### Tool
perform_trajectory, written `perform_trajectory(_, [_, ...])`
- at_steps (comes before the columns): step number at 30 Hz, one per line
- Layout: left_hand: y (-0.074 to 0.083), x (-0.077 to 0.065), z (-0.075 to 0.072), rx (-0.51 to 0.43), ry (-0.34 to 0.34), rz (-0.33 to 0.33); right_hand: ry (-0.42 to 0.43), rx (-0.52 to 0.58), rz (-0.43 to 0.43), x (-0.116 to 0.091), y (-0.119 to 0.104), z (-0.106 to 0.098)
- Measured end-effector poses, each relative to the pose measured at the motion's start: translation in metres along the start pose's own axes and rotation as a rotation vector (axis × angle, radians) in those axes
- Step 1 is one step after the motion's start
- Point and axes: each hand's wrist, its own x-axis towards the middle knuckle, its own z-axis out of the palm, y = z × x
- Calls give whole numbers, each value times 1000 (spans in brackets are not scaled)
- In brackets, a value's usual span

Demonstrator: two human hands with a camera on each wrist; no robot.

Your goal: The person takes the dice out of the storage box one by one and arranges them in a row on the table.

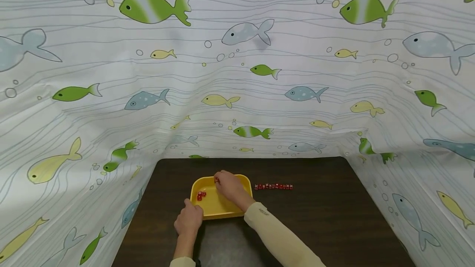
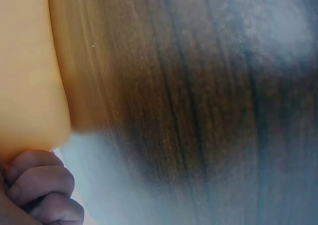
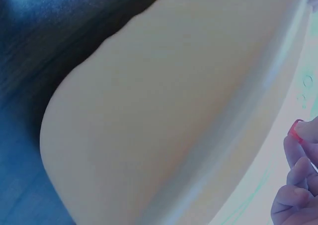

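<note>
My left hand (image 1: 188,217) grips the near left corner of a yellow plastic tray (image 1: 216,207). In the left wrist view its curled fingers (image 2: 42,178) show against the tray's wall (image 2: 30,86). Over the tray's far side is my right hand (image 1: 231,188), pinching a red die (image 3: 295,130) between thumb and fingertips. A few red dice (image 1: 201,195) lie together at the left inside the tray. To the right of the tray, several red dice (image 1: 273,186) with white pips stand in a row.
The tray sits on a dark wood-grain table (image 1: 315,217), with a grey sheen along its near middle. A white curtain (image 1: 259,106) printed with fish surrounds the table at the back and both sides.
</note>
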Motion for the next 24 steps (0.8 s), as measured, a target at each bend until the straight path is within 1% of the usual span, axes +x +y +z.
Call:
perform_trajectory(6, [1, -2, 2, -12, 0, 6, 43, 80, 21, -9, 8, -16])
perform_trajectory(12, [-1, -7, 1, -26, -6, 5, 102, 119, 36, -21, 20, -30])
perform_trajectory(19, [-2, -8, 1, -29, -11, 1, 172, 157, 92, -31, 43, -44])
perform_trajectory(24, [0, -7, -1, -33, -23, 7, 208, 201, 135, -37, 60, -59])
